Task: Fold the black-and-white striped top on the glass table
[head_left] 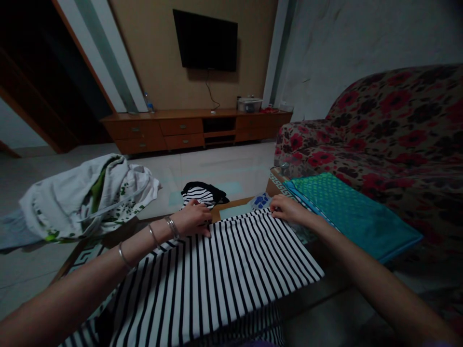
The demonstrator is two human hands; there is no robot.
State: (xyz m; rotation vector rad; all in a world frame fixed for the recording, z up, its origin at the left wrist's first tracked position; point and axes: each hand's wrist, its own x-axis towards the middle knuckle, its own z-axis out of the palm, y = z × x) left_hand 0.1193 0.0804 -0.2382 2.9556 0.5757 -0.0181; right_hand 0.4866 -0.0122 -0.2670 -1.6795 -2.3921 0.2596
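Clearly striped b&w cloth, L fingers & R fingers @ straight edge

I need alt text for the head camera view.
A person's right hand grips the far edge of striped black-and-white fabric; the left hand touches it. White printed cloth lies left, folded teal fabric right; a television hangs beyond.

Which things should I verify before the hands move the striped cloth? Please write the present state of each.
1. Right hand pinching the far edge of the striped cloth: ok.
2. Left hand pinching that edge, not only touching: cannot tell.
3. Turquoise cloth apart from the striped cloth: ok.
4. Black-and-white bundle free of the left fingers: cannot tell; they overlap in view.
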